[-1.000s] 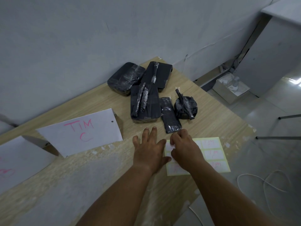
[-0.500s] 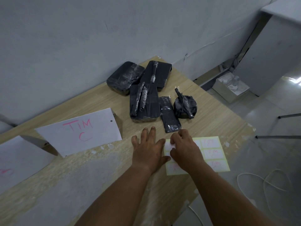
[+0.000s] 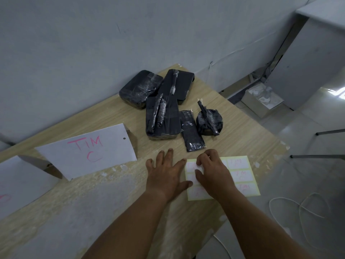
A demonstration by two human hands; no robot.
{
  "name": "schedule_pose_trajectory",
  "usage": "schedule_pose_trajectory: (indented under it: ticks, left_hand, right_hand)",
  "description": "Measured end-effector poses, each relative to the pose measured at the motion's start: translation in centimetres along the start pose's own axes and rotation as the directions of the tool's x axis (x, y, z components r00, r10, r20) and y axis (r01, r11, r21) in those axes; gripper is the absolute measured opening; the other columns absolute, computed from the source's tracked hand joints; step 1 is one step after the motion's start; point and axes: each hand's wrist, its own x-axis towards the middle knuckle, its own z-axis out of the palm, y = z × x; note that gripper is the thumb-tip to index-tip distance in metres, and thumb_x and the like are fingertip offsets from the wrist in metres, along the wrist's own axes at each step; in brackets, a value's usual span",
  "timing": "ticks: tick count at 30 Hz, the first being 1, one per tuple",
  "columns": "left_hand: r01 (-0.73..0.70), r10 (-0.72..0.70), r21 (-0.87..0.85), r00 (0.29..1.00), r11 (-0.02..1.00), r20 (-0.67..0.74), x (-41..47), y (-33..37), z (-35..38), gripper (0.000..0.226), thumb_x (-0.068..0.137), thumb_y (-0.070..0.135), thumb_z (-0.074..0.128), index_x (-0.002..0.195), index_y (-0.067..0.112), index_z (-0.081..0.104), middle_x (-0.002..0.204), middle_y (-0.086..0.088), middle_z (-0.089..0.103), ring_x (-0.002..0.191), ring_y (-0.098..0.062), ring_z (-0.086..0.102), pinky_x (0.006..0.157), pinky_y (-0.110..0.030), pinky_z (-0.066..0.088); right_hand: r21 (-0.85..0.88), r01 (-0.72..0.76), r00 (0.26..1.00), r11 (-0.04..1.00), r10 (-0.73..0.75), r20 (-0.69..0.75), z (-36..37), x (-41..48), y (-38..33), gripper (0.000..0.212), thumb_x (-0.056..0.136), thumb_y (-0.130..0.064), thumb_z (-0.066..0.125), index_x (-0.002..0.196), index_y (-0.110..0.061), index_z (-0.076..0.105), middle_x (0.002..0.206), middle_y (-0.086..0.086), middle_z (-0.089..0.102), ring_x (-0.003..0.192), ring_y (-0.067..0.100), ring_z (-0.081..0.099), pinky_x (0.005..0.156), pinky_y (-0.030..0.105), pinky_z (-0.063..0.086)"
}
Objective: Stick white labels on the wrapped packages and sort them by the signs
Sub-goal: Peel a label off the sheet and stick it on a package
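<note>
While the left hand (image 3: 166, 176) lies flat and spread on the table (image 3: 242, 139), its thumb and forefinger touching the left edge of the sheet (image 3: 240, 174) as if to pin it, the right hand (image 3: 212, 171) hunches over the sheet's far-left corner with fingers curled, seemingly picking at a label. From where I stand I cannot tell whether a corner is already caught between the fingertips. Five black wrapped packages (image 3: 162, 118) lie in a loose heap just beyond the hands, some overlapping. None bears a white label that I can see, so I'd say the job is at its very start. One sign (image 3: 87, 152) reading "TIM C" stands to the left, with a second sign (image 3: 18, 184) past it, its writing mostly out of sight. What might go wrong: the label could tear or curl back on itself if peeled too sharply, and the sheet, lying near the table's right edge, could slide should the left hand ease up. Crinkled film on the packages looks a poor bed for glue, so a label pressed over a fold may lift. Faint pink writing on the labels invites a package landing by the wrong sign.
</note>
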Motion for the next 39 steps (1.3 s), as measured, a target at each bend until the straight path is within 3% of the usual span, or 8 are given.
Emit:
schedule_pose_trajectory:
  ticks: [4, 7, 10, 19, 24, 30, 39]
  left_hand:
    - [-0.025, 0.025, -0.011, 0.998, 1.000, 0.062, 0.0, -0.7, 0.2, 0.091, 0.074, 0.085, 0.044, 0.149, 0.050, 0.008, 0.164, -0.001, -0.012, 0.149, -0.030, -0.007, 0.110, -0.061, 0.008]
    - [-0.025, 0.025, -0.008, 0.998, 1.000, 0.062, 0.0, -0.8, 0.4, 0.092, 0.074, 0.085, 0.044, 0.149, 0.050, 0.005, 0.164, -0.001, -0.013, 0.149, -0.029, -0.008, 0.110, -0.061, 0.009]
    - [-0.022, 0.023, -0.017, 0.998, 1.000, 0.062, 0.0, -0.7, 0.6, 0.092, 0.074, 0.085, 0.045, 0.149, 0.050, 0.004, 0.164, 0.000, -0.014, 0.149, -0.029, -0.009, 0.111, -0.060, 0.008]
    - [-0.018, 0.020, -0.024, 0.997, 1.000, 0.077, 0.0, -0.6, 0.3, 0.092, 0.075, 0.084, 0.046, 0.150, 0.050, 0.005, 0.164, 0.000, -0.015, 0.149, -0.029, -0.011, 0.112, -0.061, 0.007]
    - [-0.017, 0.017, -0.012, 0.997, 1.000, 0.077, 0.0, -0.6, 0.4, 0.092, 0.075, 0.084, 0.045, 0.150, 0.049, 0.004, 0.164, 0.000, -0.015, 0.149, -0.029, -0.010, 0.112, -0.061, 0.008]
    - [-0.020, 0.022, -0.022, 0.997, 1.000, 0.068, 0.0, -0.6, 0.6, 0.092, 0.074, 0.085, 0.045, 0.149, 0.050, 0.005, 0.164, 0.001, -0.014, 0.149, -0.029, -0.010, 0.111, -0.062, 0.008]
    - [-0.024, 0.025, -0.014, 0.999, 1.000, 0.045, 0.0, -0.6, 0.6, 0.092, 0.073, 0.085, 0.046, 0.148, 0.050, 0.005, 0.164, 0.001, -0.012, 0.149, -0.030, -0.008, 0.110, -0.063, 0.009]
  right_hand:
    - [0.033, -0.004, 1.000, 0.999, 0.005, -0.031, 0.0, -0.3, 1.2, 0.032, 0.079, -0.032, 0.073, 0.100, -0.022, 0.052, 0.116, -0.006, 0.042, 0.094, 0.014, 0.047, 0.069, 0.025, 0.038]
    - [-0.049, -0.137, 0.991, 0.989, 0.136, -0.021, 0.0, -0.2, 2.0, 0.050, 0.076, -0.051, 0.072, 0.113, -0.024, 0.053, 0.117, -0.004, 0.044, 0.106, 0.017, 0.037, 0.081, 0.028, 0.034]
    - [-0.048, -0.204, 0.978, 0.978, 0.205, 0.025, -0.1, 0.0, 2.3, 0.057, 0.074, -0.057, 0.070, 0.118, -0.026, 0.053, 0.118, -0.003, 0.042, 0.110, 0.018, 0.034, 0.082, 0.029, 0.031]
    - [-0.082, -0.215, 0.969, 0.973, 0.223, 0.106, -0.3, 0.6, 1.5, 0.055, 0.078, -0.058, 0.066, 0.123, -0.032, 0.050, 0.124, -0.001, 0.039, 0.114, 0.020, 0.035, 0.086, 0.035, 0.040]
    - [-0.090, -0.208, 0.973, 0.974, 0.216, 0.077, -0.1, 0.3, 1.3, 0.048, 0.081, -0.056, 0.064, 0.120, -0.031, 0.053, 0.123, -0.003, 0.041, 0.113, 0.019, 0.036, 0.087, 0.036, 0.041]
    - [-0.041, -0.164, 0.985, 0.986, 0.166, 0.054, 0.0, 0.0, 0.9, 0.056, 0.083, -0.049, 0.063, 0.132, -0.032, 0.040, 0.128, -0.009, 0.047, 0.114, 0.018, 0.039, 0.088, 0.039, 0.040]
    - [0.039, -0.192, 0.981, 0.981, 0.190, 0.049, -0.2, -0.3, 0.4, 0.055, 0.084, -0.042, 0.064, 0.129, -0.039, 0.034, 0.119, -0.016, 0.053, 0.110, 0.015, 0.041, 0.088, 0.041, 0.038]
